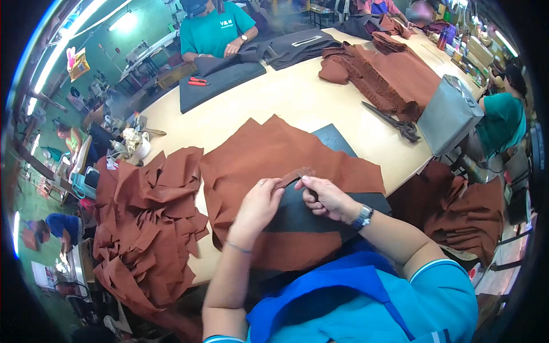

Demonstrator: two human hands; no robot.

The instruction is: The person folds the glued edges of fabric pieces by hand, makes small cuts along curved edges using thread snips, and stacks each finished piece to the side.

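My left hand [260, 201] pinches the edge of a brown fabric piece [274, 143] between thumb and fingertips. Just to its right, my right hand [329, 198] is closed, with part of a small dark object showing at its curled fingers; its kind is mostly hidden. Between the two hands runs a narrow, curved strip of fabric edge with loose, frayed threads at its right end. The brown fabric spreads over a dark board [291, 217] in front of me, and a brown flap lies across the board's near side.
A heap of brown fabric pieces [148, 223] lies at left, more brown cloth [400, 68] at the far right. Red-handled snips [198, 82] rest on a dark board. A grey metal box [452, 114] stands at the right edge. Across the table [240, 108], a person handles dark cloth.
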